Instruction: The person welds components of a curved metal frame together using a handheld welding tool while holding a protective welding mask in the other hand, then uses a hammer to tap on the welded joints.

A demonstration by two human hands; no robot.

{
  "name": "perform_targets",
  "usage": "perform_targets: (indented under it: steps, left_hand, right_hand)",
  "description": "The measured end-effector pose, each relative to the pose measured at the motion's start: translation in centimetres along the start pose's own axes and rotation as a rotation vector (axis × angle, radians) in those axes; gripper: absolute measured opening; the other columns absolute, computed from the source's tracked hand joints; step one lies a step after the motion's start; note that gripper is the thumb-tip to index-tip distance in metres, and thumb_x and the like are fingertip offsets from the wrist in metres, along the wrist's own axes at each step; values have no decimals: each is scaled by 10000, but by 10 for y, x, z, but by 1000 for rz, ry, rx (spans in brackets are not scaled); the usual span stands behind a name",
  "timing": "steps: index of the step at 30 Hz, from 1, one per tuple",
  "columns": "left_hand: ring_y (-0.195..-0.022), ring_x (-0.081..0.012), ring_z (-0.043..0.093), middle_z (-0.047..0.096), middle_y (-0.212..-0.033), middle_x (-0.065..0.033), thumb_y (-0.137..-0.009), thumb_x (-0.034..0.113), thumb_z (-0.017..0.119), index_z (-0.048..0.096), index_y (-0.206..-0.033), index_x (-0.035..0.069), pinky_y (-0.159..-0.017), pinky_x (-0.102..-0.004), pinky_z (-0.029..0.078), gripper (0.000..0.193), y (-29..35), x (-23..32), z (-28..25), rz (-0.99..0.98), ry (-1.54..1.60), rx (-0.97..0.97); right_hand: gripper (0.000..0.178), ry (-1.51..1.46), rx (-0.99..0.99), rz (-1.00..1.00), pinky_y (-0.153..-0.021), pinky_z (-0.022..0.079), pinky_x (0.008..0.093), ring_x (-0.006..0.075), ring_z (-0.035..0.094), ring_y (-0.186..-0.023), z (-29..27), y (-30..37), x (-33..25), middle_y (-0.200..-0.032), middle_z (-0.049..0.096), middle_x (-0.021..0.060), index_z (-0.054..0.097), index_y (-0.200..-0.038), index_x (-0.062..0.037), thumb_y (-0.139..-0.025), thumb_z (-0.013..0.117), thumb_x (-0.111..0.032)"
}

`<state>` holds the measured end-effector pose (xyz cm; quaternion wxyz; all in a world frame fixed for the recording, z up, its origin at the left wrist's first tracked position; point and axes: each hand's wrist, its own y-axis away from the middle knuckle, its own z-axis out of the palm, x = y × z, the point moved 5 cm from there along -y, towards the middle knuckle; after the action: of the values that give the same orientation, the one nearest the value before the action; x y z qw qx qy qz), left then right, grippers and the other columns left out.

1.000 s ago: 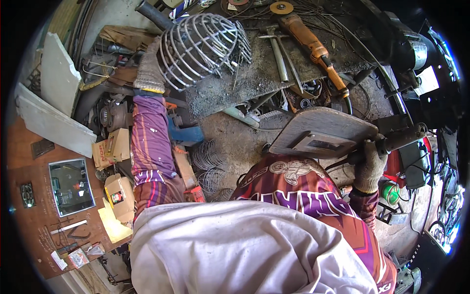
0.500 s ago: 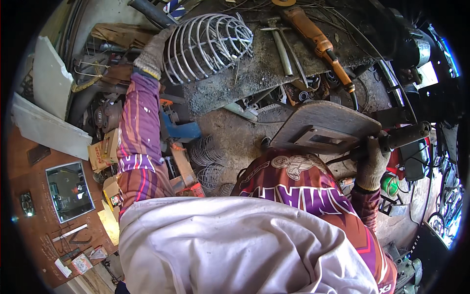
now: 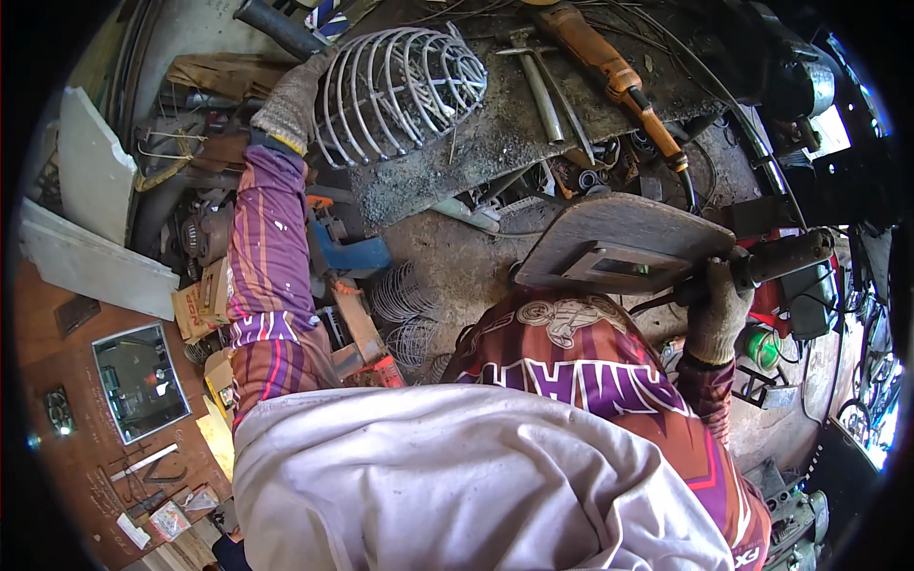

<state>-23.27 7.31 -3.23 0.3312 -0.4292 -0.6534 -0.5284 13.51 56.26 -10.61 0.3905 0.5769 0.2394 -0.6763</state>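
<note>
My left hand [image 3: 288, 107], in a grey knit glove, reaches to the far left of the workbench. It is closed on the left side of a domed cage of bent metal rods [image 3: 386, 100]; the cage partly hides its fingers. The cage lies on its side, its narrow end pointing right. At the right, my gloved right hand [image 3: 716, 319] is wrapped round the grip of a hand-held welding shield [image 3: 624, 243], a worn board with a rectangular window. A dark cylindrical piece [image 3: 790, 259] sticks out to the right by that hand; how it is attached is unclear.
The gritty workbench [image 3: 409, 181] bears a hammer [image 3: 543, 95] and an orange angle grinder [image 3: 609, 62] with a cable. Below stand a blue tool part [image 3: 352, 252] and stacked wire coils [image 3: 402, 293]. A brown board [image 3: 76, 371] with a framed glass pane [image 3: 141, 383] lies at left.
The view has turned slightly, and the welding shield with my right hand sits a little further left. Both hands keep their hold.
</note>
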Motion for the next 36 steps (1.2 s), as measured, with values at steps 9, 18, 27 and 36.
perform_targets:
  steps: [9,18,27,36]
  left_hand:
    - [-1059,-199,613,637,-1183,-84,-997,315,439,532,-1269,21,-919,-318,481,411,0,1,-23,7,214,-66]
    - [-1082,-209,589,617,-1210,-76,-996,341,436,521,-1289,42,-940,-319,458,427,-5,-28,-41,22,323,-57]
    - [-1056,-207,600,633,-1180,-68,-988,350,457,531,-1277,43,-920,-319,467,428,4,-18,-42,4,210,-33]
    - [-1030,-204,612,649,-1149,-61,-979,359,477,542,-1265,44,-900,-319,476,431,-23,-3,-22,-36,81,-45]
  right_hand:
    - [245,-44,32,28,-602,463,257,110,543,-678,-6,-7,2,-840,551,23,544,-1023,-41,-815,651,-116]
    - [265,-8,-41,48,-694,449,254,93,524,-767,5,-9,1,-880,537,2,547,-1066,-49,-835,638,-140]
    - [295,-6,-63,38,-686,458,253,98,532,-777,11,-9,9,-891,534,9,531,-1077,-43,-826,649,-144]
    - [328,-11,-34,33,-700,468,260,107,551,-804,11,-3,8,-921,565,23,551,-1101,-30,-825,673,-159]
